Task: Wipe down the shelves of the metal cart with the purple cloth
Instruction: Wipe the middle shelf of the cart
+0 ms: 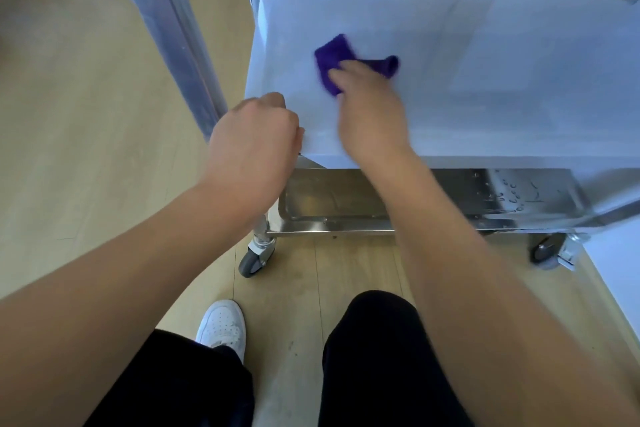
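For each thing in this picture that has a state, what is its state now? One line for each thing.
purple cloth: crumpled, lying on the shelf, partly under the right hand.
right hand: presses the purple cloth onto the shelf; blurred.
left hand: fingers curled, grips the shelf's near left corner.
shelf: carries only the purple cloth.
lower shelf: shiny, droplet-like marks at its right.

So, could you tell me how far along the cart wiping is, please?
Nothing looks clearly finished. In hand: the right hand presses the purple cloth on the shelf while the left hand grips its corner. Still to do: the spotted lower shelf.
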`<state>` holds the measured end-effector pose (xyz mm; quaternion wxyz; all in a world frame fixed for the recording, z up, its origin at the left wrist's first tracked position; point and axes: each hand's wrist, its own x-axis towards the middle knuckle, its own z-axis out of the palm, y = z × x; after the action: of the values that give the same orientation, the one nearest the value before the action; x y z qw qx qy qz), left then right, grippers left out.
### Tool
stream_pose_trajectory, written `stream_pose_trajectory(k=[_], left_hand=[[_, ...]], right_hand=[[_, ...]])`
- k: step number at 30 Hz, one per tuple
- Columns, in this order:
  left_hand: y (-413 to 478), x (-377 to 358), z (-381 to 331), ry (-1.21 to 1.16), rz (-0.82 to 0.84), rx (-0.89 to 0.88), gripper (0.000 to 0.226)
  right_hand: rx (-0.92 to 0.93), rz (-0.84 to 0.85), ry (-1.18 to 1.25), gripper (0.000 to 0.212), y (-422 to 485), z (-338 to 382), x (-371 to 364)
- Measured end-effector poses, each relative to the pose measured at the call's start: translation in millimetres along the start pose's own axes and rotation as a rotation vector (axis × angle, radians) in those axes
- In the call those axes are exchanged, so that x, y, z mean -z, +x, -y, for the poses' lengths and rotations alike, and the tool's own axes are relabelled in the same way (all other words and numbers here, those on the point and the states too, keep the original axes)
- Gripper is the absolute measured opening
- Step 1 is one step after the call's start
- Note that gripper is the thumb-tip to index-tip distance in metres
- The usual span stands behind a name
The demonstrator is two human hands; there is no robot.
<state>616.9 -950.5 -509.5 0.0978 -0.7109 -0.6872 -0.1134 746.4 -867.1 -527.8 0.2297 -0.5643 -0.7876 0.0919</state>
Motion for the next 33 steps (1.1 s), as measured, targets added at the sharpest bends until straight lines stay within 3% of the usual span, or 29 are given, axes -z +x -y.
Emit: stream_pose_trajectory(k=[2,6,11,14,20,22,27,33], left_hand=[[-2,0,-2,0.035,0.007,0.001,0.019],[-8,-4,-7,0.094,0.049,-0.043,0.029],[-9,-3,-5,0.07,0.054,0.003,0.013],[-14,-1,-2,0.036,0.081,-0.003,0.016],[-15,0,-1,0.044,0.077,-0.039,0.018],[-14,0,-2,0.056,0.066,-0.044,0.017],[-9,4,-9,0.038,0.05,-0.007,0.012],[-4,4,-15,0.062,0.05,-0.009,0.023]], right_hand=[[0.097,0.032,0.059,0.038,-2,23,-11],[0.113,0.06,0.166,0.042,6,16,-10],[-0.125,-0.066,0.055,0.041,4,-63,32],[-0.235,-0.085,0.089,0.04,-8,-75,43],[0.105,-0.027,0.14,0.043,-30,17,4],[0.137,-0.02,0.158,0.038,-31,31,-2],[0.037,0.008,0.125,0.042,-17,-10,18],[-0.32,-0.045,0.049,0.045,-2,-50,31]])
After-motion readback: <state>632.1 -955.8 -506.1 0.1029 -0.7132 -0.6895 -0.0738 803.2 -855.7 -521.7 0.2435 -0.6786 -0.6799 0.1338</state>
